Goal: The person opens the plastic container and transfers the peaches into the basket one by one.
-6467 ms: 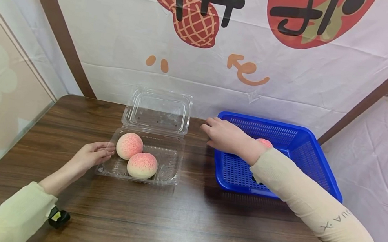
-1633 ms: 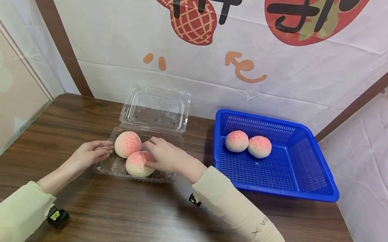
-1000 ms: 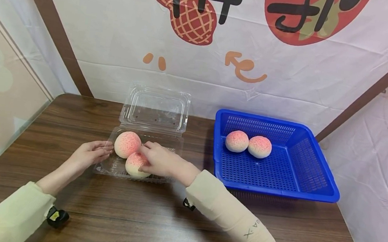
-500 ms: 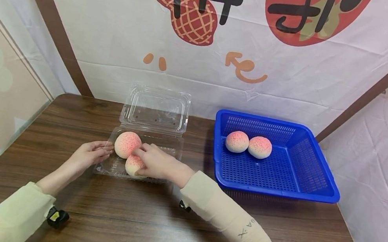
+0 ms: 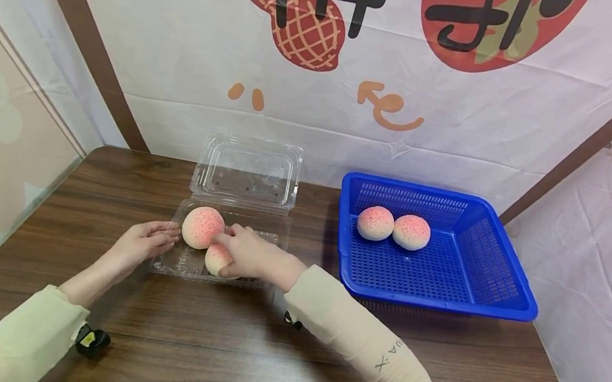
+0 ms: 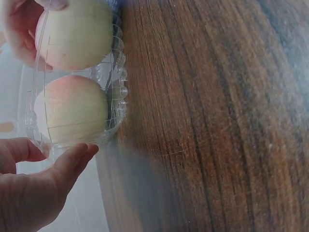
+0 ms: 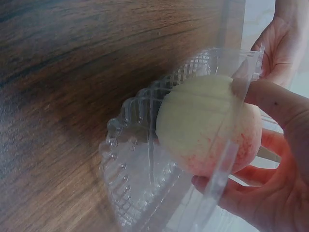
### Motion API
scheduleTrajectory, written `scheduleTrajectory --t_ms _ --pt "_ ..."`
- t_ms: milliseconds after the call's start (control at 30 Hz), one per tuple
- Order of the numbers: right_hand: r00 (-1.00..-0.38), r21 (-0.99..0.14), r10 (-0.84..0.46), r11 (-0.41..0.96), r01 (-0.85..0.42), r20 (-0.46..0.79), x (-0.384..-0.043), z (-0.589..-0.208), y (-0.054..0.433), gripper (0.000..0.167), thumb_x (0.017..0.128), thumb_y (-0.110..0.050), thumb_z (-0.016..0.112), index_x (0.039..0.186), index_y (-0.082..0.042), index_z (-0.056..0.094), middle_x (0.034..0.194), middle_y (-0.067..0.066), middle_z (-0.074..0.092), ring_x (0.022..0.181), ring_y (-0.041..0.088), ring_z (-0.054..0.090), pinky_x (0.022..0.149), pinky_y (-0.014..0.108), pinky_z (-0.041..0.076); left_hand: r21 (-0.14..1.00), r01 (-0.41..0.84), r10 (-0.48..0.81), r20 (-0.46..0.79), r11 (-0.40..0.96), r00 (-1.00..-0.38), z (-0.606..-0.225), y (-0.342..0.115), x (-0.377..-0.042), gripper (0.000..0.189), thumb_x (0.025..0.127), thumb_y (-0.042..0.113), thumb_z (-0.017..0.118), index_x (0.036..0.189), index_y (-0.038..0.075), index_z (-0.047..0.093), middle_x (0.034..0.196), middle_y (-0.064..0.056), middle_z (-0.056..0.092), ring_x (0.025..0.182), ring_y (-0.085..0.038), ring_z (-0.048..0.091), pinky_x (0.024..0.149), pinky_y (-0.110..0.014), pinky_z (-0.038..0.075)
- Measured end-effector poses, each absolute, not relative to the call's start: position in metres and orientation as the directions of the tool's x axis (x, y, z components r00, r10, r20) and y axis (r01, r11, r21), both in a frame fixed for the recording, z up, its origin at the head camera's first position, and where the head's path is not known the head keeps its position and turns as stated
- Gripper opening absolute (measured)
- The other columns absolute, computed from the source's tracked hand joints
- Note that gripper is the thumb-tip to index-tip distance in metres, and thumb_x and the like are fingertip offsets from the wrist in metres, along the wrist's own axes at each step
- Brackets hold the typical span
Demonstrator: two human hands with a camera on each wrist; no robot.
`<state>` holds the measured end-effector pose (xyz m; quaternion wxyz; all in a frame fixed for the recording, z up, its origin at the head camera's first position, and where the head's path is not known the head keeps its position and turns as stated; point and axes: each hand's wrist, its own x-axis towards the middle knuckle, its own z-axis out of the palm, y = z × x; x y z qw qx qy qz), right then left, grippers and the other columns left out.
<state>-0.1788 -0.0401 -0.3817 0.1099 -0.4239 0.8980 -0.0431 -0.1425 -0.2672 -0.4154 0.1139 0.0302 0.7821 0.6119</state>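
Observation:
A clear plastic clamshell box (image 5: pixel 278 238) lies with its lid raised, and two peaches, pink on top and cream below, sit in its base. My right hand (image 5: pixel 251 255) grips the front peach (image 5: pixel 216 260) from the right, fingers and thumb curled round it; in the right wrist view this peach (image 7: pixel 207 125) is still down inside the box wall. The left peach (image 5: pixel 202 228) sits beside it, close to my right fingertips. At the box's left edge my left hand (image 5: pixel 140 248) pinches the rim, as the left wrist view shows with the left hand (image 6: pixel 43 188) below.
To the right, a blue plastic basket (image 5: pixel 439 304) holds a third peach (image 5: pixel 375 223) and another peach (image 5: pixel 412 232) side by side at its back left. A printed cloth (image 5: pixel 186 48) hangs behind the brown wooden table (image 5: pixel 200 342).
My right hand has moved from over the basket left to the box and closed round the front peach. That peach has shifted slightly right. My left hand stays at the box's edge.

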Motion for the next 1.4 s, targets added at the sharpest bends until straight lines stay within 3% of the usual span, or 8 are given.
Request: scheduleTrajectory --t_ms 233,533,767,1400 --pt "-0.652 -0.182 -0.734 0.679 -0.711 -0.190 -0.182 -0.380 -0.035 0.065 0.073 -0.029 0.073 0.132 -0.024 0.045 0.116 0.011 0.048 0.095 0.021 0.048 0.074 0.027 0.049 0.966 -0.089 0.190 -0.137 0.242 -0.972 -0.415 -0.267 -0.144 0.046 0.097 0.004 0.034 0.130 -0.025 0.020 0.132 -0.042 0.028 0.099 0.008 0.048 0.086 -0.013 0.046" --pt "-0.654 -0.130 -0.731 0.680 -0.721 -0.197 -0.185 -0.393 -0.031 0.069 0.070 -0.025 0.077 0.131 -0.025 0.045 0.110 0.006 0.052 0.093 0.020 0.048 0.077 0.026 0.046 0.968 -0.090 0.197 -0.138 0.235 -0.971 -0.416 -0.267 -0.145 0.046 0.097 0.004 0.034 0.130 -0.025 0.019 0.132 -0.042 0.027 0.098 0.008 0.048 0.086 -0.014 0.046" --pt "-0.706 -0.171 -0.671 0.741 -0.649 -0.229 -0.186 -0.393 -0.028 0.067 0.068 -0.026 0.080 0.127 -0.028 0.048 0.109 0.006 0.048 0.093 0.022 0.048 0.070 0.030 0.050 0.965 -0.089 0.196 -0.140 0.248 -0.971 -0.415 -0.267 -0.144 0.046 0.097 0.004 0.034 0.130 -0.025 0.020 0.131 -0.042 0.028 0.099 0.007 0.049 0.085 -0.013 0.046" --pt "-0.701 -0.133 -0.691 0.723 -0.678 -0.179 -0.191 -0.382 -0.031 0.070 0.065 -0.020 0.081 0.127 -0.027 0.049 0.108 0.006 0.048 0.089 0.020 0.044 0.068 0.026 0.047 0.969 -0.083 0.196 -0.131 0.233 -0.972 -0.415 -0.267 -0.142 0.046 0.097 0.004 0.034 0.129 -0.025 0.020 0.131 -0.043 0.028 0.097 0.008 0.049 0.085 -0.013 0.046"
